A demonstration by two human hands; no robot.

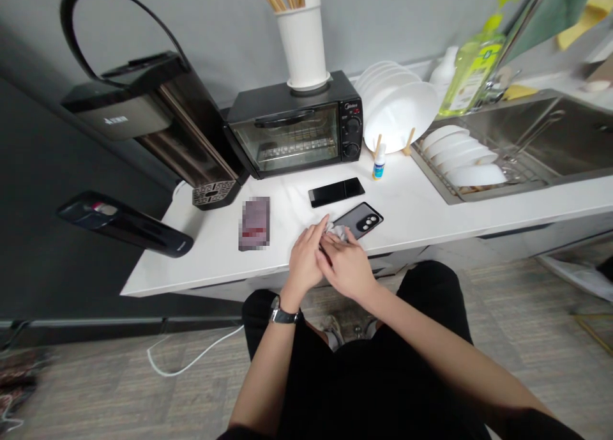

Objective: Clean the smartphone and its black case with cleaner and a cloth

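White, crumpled cloth (338, 230) is showing at the fingers of both hands, near the front edge of the table (215, 255). The left hand (305, 259) is pointing forward, its fingers lying close together, and a watch (286, 315) with a dark strap is sitting on its wrist. The right hand (352, 267) is overlapping the left one in this view, and its fingers are bending beside the cloth. Because the hands are partly hiding each other, I cannot tell whether the fingers of either hand are clamping on the cloth. A grey phone case (360, 223) with a black rim is lying just beyond the hands; its camera end is pointing to the right, while the cloth is hiding some of its other end. Behind it, a black phone (335, 192) is lying flat. To the left of the hands, a purplish, blurred thing (253, 223) is lying apart. A small bottle (378, 163) is standing upright near the right end of the phone, before some white plates (400, 117). Behind the phone, a black toaster oven (292, 140) is carrying a white pot (302, 50) with chopsticks.
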